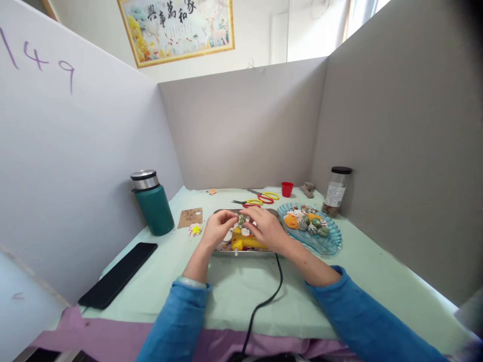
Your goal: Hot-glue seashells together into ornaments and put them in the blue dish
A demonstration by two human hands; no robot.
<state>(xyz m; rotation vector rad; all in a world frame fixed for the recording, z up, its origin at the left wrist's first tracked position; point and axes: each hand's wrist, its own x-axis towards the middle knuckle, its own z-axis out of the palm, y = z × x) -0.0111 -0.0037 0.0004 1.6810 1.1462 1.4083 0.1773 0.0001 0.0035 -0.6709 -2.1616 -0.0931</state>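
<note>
Over a metal tray (222, 213) at the middle of the bench (234, 286), the left hand (217, 229) and right hand (266, 229) meet, fingertips pinched together on a small mottled green-and-white piece (241, 219) held between them just above the tray. Each hand's grip is closed down to the fingertips on that piece. Under the hands, in the tray, lies a yellow glue gun (245, 244) among small white bits, its black cord (264, 301) running toward the near edge of the bench. Just right of the tray sits a blue glass dish (328, 244) holding orange, green and speckled pieces. Behind the tray lie two pairs of scissors (260, 198), with a red cup (287, 189) beside them. A green flask (153, 203) stands to the left, a black phone (118, 274) lies near the left wall, and a clear jar (335, 191) stands at the right.
</note>
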